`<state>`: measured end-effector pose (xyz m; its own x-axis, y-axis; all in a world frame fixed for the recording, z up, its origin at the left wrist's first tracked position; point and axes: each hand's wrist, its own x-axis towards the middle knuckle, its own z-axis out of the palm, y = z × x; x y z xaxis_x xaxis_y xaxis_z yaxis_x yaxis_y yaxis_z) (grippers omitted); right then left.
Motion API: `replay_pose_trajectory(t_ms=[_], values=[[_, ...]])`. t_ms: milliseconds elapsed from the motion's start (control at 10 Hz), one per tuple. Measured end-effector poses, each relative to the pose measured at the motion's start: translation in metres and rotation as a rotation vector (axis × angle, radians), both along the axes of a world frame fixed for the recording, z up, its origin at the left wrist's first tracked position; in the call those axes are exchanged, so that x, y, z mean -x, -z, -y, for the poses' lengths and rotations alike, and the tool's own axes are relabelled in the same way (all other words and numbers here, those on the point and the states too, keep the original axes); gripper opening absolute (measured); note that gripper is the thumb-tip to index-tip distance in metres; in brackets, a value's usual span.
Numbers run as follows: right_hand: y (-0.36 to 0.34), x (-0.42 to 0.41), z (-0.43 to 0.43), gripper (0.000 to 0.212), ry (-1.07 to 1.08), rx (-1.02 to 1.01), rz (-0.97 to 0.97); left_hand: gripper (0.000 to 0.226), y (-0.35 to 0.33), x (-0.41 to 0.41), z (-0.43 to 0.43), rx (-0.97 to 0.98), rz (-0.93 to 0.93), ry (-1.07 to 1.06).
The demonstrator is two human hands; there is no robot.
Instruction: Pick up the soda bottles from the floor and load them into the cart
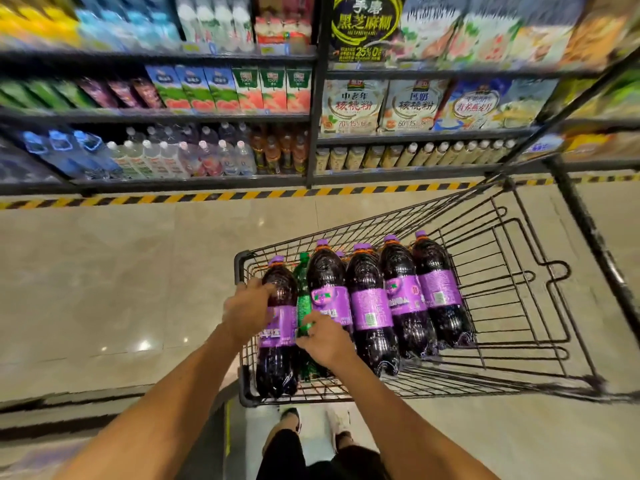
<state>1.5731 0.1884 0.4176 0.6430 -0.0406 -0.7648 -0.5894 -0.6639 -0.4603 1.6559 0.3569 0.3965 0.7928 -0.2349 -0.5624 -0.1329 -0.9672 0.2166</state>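
Cart (519, 299): lower centre of frame; wire basket, right half bare.
Load: purple soda bottles (370, 306) lie side by side in the basket's left half, caps toward upper frame.
Left hand (247, 308): fingers curled over the shoulder of the leftmost purple bottle (277, 362).
Right hand (325, 336): fingers wrapped round the green bottle (304, 299), wedged between two purple ones.
Risk: forcing the green bottle down may trap fingers; round bottles may roll toward the bare side if the cart shifts.

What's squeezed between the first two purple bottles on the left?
A green bottle lies between them in the head view; the right hand holds it.
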Motion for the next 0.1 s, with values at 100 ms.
replay_pose_trajectory(t_ms=[100], values=[[-0.0253, -0.0116, 0.0117, 0.048, -0.138, 0.084, 0.072, 0.06, -0.0349, 0.0043, -0.0043, -0.052, 0.051, -0.018]])
